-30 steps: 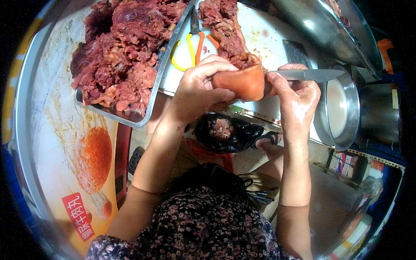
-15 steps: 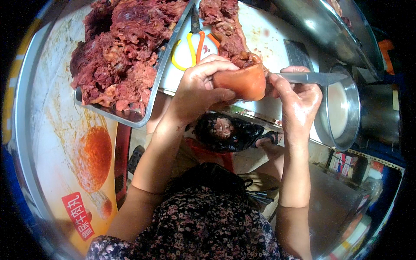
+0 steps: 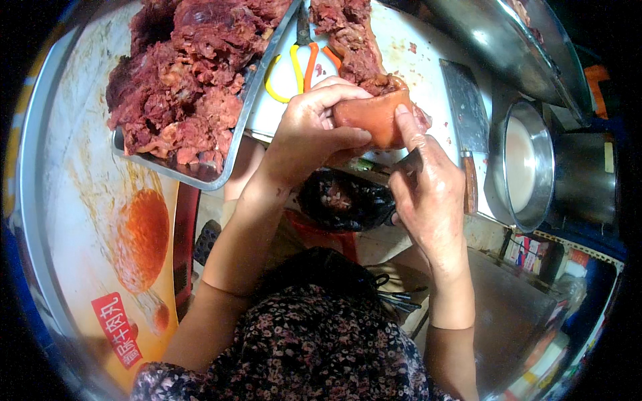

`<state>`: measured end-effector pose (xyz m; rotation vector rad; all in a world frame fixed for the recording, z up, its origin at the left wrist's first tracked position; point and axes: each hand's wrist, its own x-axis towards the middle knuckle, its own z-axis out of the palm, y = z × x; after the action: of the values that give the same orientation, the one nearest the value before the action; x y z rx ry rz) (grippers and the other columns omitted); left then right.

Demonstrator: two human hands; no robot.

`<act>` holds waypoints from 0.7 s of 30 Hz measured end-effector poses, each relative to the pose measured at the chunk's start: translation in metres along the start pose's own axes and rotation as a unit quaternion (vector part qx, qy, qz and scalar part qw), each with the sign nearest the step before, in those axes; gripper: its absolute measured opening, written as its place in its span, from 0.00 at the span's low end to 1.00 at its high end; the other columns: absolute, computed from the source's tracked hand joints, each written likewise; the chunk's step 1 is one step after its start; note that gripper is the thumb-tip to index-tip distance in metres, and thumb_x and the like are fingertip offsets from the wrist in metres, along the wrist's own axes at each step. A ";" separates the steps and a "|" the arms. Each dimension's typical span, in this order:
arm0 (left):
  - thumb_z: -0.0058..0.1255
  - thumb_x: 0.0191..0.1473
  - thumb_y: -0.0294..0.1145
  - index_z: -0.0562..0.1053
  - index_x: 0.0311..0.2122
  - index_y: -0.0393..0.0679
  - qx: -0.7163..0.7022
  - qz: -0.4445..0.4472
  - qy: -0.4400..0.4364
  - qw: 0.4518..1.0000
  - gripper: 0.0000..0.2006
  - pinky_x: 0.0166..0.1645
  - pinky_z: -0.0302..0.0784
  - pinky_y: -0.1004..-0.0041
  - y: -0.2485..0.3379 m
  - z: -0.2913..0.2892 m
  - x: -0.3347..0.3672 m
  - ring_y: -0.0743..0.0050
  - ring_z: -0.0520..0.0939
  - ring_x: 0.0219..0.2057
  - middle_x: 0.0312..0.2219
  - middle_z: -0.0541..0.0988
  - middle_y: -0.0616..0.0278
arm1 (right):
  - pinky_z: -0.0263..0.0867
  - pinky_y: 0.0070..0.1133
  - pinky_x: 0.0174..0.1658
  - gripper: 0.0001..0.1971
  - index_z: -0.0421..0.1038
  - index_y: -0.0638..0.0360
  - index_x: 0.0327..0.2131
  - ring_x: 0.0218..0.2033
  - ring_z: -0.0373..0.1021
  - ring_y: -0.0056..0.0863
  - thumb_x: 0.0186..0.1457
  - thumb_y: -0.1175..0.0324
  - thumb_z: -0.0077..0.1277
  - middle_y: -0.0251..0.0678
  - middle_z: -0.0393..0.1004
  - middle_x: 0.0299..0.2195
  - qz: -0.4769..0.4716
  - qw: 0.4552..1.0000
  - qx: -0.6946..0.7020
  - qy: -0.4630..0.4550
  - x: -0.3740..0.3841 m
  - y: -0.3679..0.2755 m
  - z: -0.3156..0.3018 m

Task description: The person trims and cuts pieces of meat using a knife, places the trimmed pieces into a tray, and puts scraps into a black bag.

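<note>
My left hand [image 3: 302, 137] is closed around a thick, orange-brown piece of skin-on meat [image 3: 374, 119], thumb on its near face. My right hand [image 3: 433, 200] presses its index finger against the right side of the piece. The other right fingers are curled around a knife [image 3: 410, 162], of which only a dark part shows; the rest is hidden by the hand. Just beyond the held piece, a long strip of reddish cooked meat [image 3: 354, 47] lies on the white board [image 3: 408, 27]. Scissors [image 3: 304, 63] with yellow and orange handles lie left of the strip.
A metal tray [image 3: 231, 157] heaped with shredded dark-red meat [image 3: 194, 80] stands at left. On the right are a wooden-handled cleaver [image 3: 465, 107], a metal bowl of whitish liquid [image 3: 521, 164] and a large metal vessel [image 3: 495, 40]. A black bag [image 3: 364, 210] sits below the board.
My right hand has turned and come down; its blade, which pointed right, is now mostly hidden. Its index finger has come onto the meat. The cleaver on the board shows more fully.
</note>
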<state>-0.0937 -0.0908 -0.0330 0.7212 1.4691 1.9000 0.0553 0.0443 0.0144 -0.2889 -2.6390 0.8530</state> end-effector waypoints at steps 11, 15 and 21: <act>0.66 0.40 0.19 0.74 0.46 0.31 0.033 0.026 0.000 0.999 0.24 0.55 0.74 0.73 -0.002 0.003 -0.001 0.69 0.76 0.48 0.45 0.72 0.58 | 0.64 0.13 0.30 0.09 0.73 0.65 0.34 0.24 0.67 0.12 0.48 0.77 0.62 0.28 0.75 0.24 0.158 0.934 0.293 0.131 0.028 -0.002 -0.013; 0.62 0.38 0.18 0.76 0.43 0.32 0.017 0.060 0.008 0.998 0.21 0.42 0.76 0.78 -0.007 0.005 0.000 0.75 0.78 0.38 0.41 0.74 0.61 | 0.64 0.14 0.30 0.09 0.73 0.65 0.35 0.25 0.68 0.12 0.48 0.77 0.61 0.28 0.75 0.24 0.157 0.929 0.312 0.123 0.030 0.002 -0.002; 0.63 0.35 0.20 0.77 0.41 0.34 0.147 0.187 -0.007 0.971 0.21 0.49 0.73 0.72 -0.016 -0.001 0.004 0.66 0.79 0.40 0.38 0.77 0.57 | 0.64 0.14 0.30 0.07 0.73 0.65 0.33 0.25 0.67 0.12 0.50 0.77 0.59 0.28 0.75 0.25 0.163 0.945 0.261 0.107 0.034 0.002 0.000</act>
<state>-0.0947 -0.0855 -0.0484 1.2196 1.7217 1.9553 0.0244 0.0557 0.0223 -0.6412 -2.0950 1.4918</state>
